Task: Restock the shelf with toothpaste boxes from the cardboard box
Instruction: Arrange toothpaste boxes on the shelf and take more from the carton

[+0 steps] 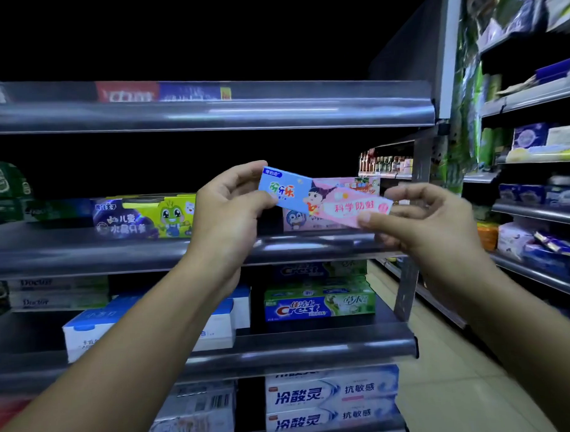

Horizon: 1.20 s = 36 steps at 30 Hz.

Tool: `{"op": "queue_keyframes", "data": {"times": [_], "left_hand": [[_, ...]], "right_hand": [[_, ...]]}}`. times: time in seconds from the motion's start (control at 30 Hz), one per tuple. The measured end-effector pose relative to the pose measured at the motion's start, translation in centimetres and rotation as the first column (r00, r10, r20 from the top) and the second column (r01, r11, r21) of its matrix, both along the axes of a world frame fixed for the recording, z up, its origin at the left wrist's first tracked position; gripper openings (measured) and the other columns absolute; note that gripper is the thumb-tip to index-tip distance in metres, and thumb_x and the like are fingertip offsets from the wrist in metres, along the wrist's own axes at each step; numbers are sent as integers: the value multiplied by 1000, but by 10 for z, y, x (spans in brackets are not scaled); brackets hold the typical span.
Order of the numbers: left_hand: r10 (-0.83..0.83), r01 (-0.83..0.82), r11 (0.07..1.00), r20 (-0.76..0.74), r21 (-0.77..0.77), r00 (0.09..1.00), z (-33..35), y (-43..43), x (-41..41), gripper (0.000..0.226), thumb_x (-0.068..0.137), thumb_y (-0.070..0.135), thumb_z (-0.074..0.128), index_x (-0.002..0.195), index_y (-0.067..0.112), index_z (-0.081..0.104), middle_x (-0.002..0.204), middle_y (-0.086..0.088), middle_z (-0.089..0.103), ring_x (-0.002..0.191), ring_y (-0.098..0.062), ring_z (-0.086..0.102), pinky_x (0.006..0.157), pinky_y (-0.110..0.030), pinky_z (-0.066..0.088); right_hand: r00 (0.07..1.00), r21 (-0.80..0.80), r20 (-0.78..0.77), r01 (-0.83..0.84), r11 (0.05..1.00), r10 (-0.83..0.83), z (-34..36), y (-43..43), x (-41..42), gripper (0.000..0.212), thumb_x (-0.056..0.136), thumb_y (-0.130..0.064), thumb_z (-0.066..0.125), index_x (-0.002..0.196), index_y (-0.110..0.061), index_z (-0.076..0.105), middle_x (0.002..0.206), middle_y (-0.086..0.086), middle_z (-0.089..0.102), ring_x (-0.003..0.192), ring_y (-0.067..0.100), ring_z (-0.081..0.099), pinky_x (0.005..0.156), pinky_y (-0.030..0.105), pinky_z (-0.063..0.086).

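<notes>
1. Right up close: pinching the blue end of the toothpaste box (309, 195) with the left hand (232, 211), thumb on the front face, forefinger hooked over the top edge.
2. Pinching the pink end with the right hand (429, 217), thumb on the front lower edge, remaining fingers loosely curled behind.
3. Held in the air between both hands, tilted slightly down to the right, just in front of the middle shelf (117, 250) and above its front rail. Not yet set down.
4. Looks light and fairly stiff: thin glossy card, probably a touch slippery and easy to dent at the corners. Best taken by the short ends, as now, or flat across the broad faces. Gently does it, no squeezing in the middle.
5. Just behind, on that same shelf: a pink box with a penguin (296, 220) directly beyond the held one, and away to the left a green-and-purple box with a frog (154, 217). Stretch between them hidden by the left hand.
6. One level down: green-and-blue boxes (319, 306) stacked on the right, white-and-blue boxes (87, 332) on the left. Lower again, white boxes (332, 395) stacked two high.
7. Further off to the right: more shelves (535, 207) of blurred packets, and small bottles (385, 164) in the distance.
8. No sign of the cardboard box anywhere in view.
</notes>
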<state>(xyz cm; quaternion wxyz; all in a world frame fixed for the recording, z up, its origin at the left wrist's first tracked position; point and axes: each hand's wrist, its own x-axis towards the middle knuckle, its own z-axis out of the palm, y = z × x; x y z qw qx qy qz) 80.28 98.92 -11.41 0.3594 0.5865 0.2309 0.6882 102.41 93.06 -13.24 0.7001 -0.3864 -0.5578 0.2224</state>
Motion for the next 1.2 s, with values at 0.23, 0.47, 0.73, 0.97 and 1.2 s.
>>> {"op": "queue_keyframes", "data": {"times": [0.23,0.47,0.73,0.97,1.2], "left_hand": [[160,-154,986,-113,62,981,21,19,17,37,78,-7,82,103,19,74,94,3,77,88,-8,75,78,-21,59],[430,-423,897,-470,126,771,20,34,14,34,71,19,92,99,29,75,76,12,74,80,-5,72,80,-25,58],[495,-467,862,-534,199,686,20,35,9,40,73,26,92,108,31,74,70,14,72,77,-1,70,74,-23,56],[515,-487,848,-547,211,660,18,44,10,42,75,25,89,114,28,73,81,10,75,85,-10,72,83,-31,59],[526,-456,851,-407,261,747,10,23,-1,46,76,20,83,120,22,72,90,8,69,81,-11,70,84,-24,56]], "right_hand": [[969,130,59,229,965,-239,33,30,17,19,76,-11,88,88,-12,74,82,1,77,71,10,74,61,18,55],[856,51,295,429,902,-424,20,50,24,26,80,-29,86,103,-19,77,89,-8,75,83,11,73,80,40,62],[862,14,265,445,895,-433,17,59,24,22,76,-34,89,87,-22,74,77,-11,72,67,0,68,65,28,57],[841,18,271,482,876,-468,18,62,16,29,80,-31,87,65,-27,62,63,-16,62,46,-17,55,38,5,35],[655,158,373,653,741,-657,14,39,1,39,82,-42,76,111,-17,74,103,0,73,98,19,67,90,35,52]]}}
